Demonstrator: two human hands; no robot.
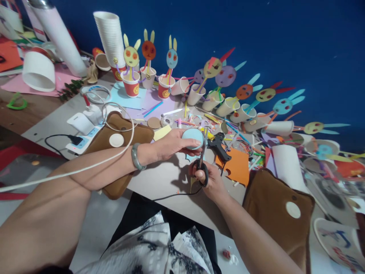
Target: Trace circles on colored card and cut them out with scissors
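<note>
Between the thumb and fingers of my left hand (pixel 170 145) is a light blue paper disc (pixel 192 138), held above the table. My right hand (pixel 212 180) grips a pair of scissors (pixel 202 161) by the black handles, blades pointing up. The blades stand close against the disc's right edge; I cannot tell if they are cutting into it. Just right of the scissors lies a black glue gun (pixel 220 146). Under it is an orange paper sheet (pixel 236 164) with cut-outs.
Paper cups with rabbit-faced figures (pixel 172 59) line the back by the blue wall. A tall cup stack (pixel 108 38) stands at left. Brown cushions (pixel 278 217) lie at both sides. A white cable (pixel 71 173) crosses my left arm near a power strip (pixel 82 142). Paper scraps litter the middle.
</note>
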